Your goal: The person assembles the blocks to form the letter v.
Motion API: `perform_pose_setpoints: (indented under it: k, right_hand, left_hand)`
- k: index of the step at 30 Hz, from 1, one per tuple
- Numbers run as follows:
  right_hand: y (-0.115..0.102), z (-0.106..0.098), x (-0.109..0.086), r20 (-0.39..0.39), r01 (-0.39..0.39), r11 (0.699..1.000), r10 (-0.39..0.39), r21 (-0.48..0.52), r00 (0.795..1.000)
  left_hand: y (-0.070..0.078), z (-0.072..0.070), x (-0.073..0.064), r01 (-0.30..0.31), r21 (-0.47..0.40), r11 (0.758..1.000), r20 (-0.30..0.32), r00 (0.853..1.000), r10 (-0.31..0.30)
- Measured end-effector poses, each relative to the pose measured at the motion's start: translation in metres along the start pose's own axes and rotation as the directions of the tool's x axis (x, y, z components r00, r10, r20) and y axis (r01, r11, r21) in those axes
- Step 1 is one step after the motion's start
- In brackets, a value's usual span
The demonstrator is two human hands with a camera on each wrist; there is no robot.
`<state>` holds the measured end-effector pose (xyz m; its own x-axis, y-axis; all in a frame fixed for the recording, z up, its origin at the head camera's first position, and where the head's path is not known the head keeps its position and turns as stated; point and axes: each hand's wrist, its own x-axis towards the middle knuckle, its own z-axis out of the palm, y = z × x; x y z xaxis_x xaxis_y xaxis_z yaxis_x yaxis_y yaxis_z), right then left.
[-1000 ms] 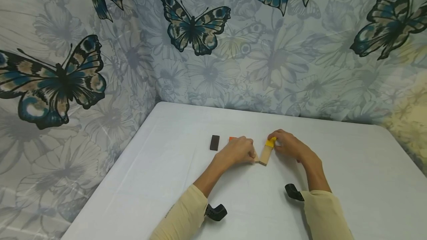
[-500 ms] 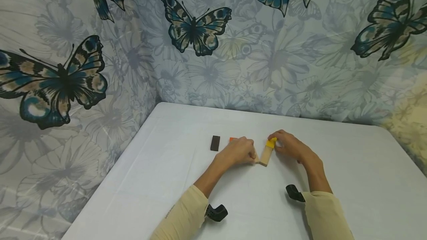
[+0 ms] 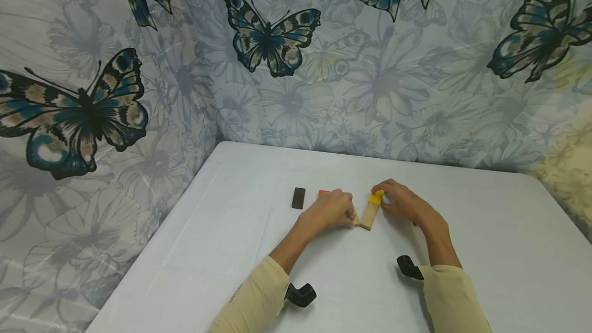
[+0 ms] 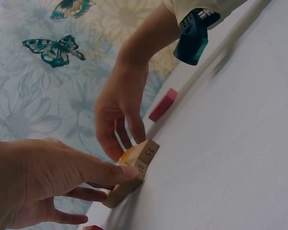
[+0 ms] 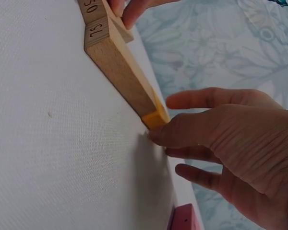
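Observation:
In the head view my left hand (image 3: 329, 208) pinches one wooden block, mostly hidden under the fingers; the left wrist view has its thumb over the printed end of this block (image 4: 122, 191). My right hand (image 3: 403, 200) holds the yellow end (image 3: 376, 198) of a second wooden block (image 3: 369, 216) between thumb and fingers. That block carries "75" on its near end (image 5: 96, 30), as the right wrist view shows. Both blocks lie on the white table, their near ends meeting in a V that widens away from me.
A dark block (image 3: 298, 198) lies left of my left hand. Partly behind that hand an orange-red piece (image 3: 322, 192) shows. Close to my right hand lies a pink block (image 4: 163, 105). Butterfly-patterned cloth (image 3: 296, 102) rises behind the white table (image 3: 222, 251).

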<state>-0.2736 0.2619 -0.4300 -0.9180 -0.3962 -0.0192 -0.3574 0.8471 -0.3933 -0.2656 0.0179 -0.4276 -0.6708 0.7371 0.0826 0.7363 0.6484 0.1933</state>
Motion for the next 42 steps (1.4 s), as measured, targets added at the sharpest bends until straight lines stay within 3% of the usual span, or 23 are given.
perform_pose_setpoints:
  k: [10,22,29,35,42]
  right_hand:
    - [-0.001,-0.01,-0.01,-0.01,0.006,1.0,-0.006,0.019,1.0]
    - [0.009,-0.04,-0.035,0.11,-0.085,0.994,0.077,0.071,0.991]
    - [0.022,-0.055,-0.056,0.185,-0.161,0.986,0.149,0.052,0.972]
    - [0.03,-0.062,-0.069,0.189,-0.169,0.985,0.162,0.02,0.968]
    - [0.031,-0.061,-0.068,0.205,-0.19,0.982,0.182,0.018,0.962]
  left_hand:
    - [0.001,-0.001,0.0,0.002,0.0,1.0,-0.005,1.0,-0.002]
    - [0.001,-0.001,-0.003,0.005,-0.023,1.0,-0.025,1.0,-0.005]
    - [0.002,-0.002,-0.002,0.01,-0.013,1.0,-0.013,1.0,-0.01]
    - [0.001,-0.001,-0.001,0.001,-0.003,1.0,-0.015,1.0,-0.001]
    - [0.001,0.0,-0.002,-0.009,-0.017,1.0,-0.024,1.0,0.008]
